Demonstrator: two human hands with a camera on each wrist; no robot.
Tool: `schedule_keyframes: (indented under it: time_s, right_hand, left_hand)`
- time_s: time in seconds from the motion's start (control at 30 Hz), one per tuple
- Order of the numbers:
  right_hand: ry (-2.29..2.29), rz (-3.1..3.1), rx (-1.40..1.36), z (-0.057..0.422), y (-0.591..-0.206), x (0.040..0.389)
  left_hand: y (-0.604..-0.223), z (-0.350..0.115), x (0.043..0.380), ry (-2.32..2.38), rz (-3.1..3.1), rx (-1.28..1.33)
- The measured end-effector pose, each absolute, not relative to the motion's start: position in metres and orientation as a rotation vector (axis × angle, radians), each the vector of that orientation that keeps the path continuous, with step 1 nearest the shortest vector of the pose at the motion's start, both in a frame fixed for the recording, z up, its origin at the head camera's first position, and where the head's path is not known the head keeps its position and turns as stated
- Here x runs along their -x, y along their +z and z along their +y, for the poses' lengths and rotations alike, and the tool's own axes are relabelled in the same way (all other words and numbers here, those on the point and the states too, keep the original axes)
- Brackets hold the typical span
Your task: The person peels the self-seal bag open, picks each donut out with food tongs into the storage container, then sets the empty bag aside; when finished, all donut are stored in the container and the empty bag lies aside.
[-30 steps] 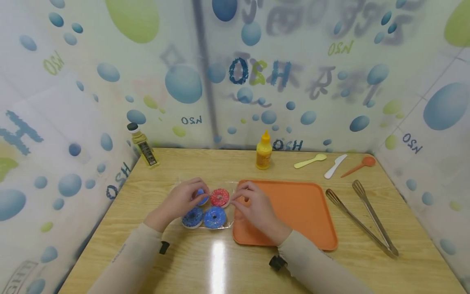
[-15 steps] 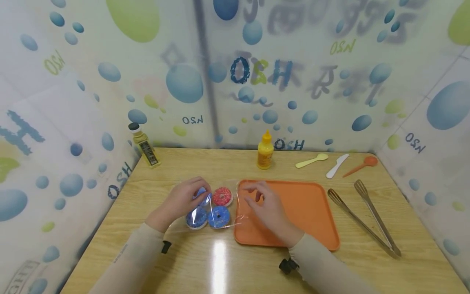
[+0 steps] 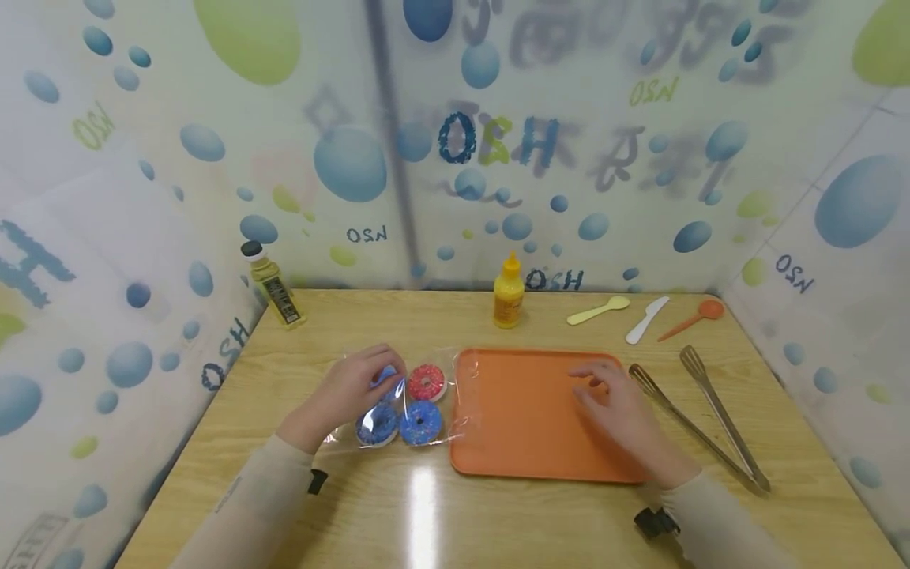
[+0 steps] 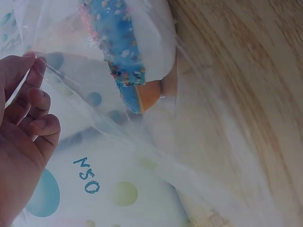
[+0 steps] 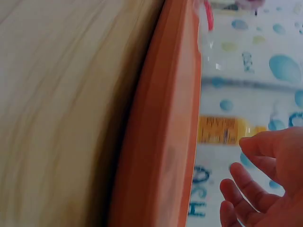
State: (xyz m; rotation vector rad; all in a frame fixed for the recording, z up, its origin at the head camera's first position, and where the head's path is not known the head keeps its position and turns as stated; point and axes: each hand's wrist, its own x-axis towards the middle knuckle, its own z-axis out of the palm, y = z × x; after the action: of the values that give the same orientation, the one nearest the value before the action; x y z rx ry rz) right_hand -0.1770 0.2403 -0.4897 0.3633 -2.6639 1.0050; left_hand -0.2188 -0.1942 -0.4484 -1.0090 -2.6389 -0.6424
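Several ring doughnuts lie under clear plastic wrap [image 4: 80,97] left of the tray: a red doughnut [image 3: 436,379], a blue doughnut [image 3: 409,427] below it, and more blue ones near or partly behind the left hand. My left hand [image 3: 353,389] pinches the wrap's edge between thumb and forefinger, the other fingers bent. In the left wrist view, a blue-iced doughnut [image 4: 124,42] with sprinkles shows through the film. My right hand [image 3: 624,413] hovers over the right part of the orange tray [image 3: 522,415], fingers loosely bent and holding nothing.
Metal tongs [image 3: 727,419] lie spread right of the tray. Behind are a yellow squeeze bottle [image 3: 508,300], a yellow spoon [image 3: 597,310], a white knife [image 3: 647,321] and an orange spoon [image 3: 691,320]. An oil-like bottle [image 3: 276,288] stands back left, by the patterned walls.
My right hand has left the doughnuts and moved right across the tray. The wrap now spreads over the doughnuts and the tray's left edge. My left hand stays nearly in place.
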Motion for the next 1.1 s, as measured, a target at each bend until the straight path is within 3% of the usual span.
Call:
schedule_keyframes:
  time_s: [0.6,1.1]
  right_hand:
    - [0.670,-2.737,-0.098,0.382,-0.484,0.135]
    - [0.563,-3.051,0.116,0.413,-0.491,0.113]
  left_hand:
    - [-0.451,-0.194,0.217,-0.754,-2.686,1.000]
    - [-0.447,-0.192,0.218,-0.757,-2.694,1.013]
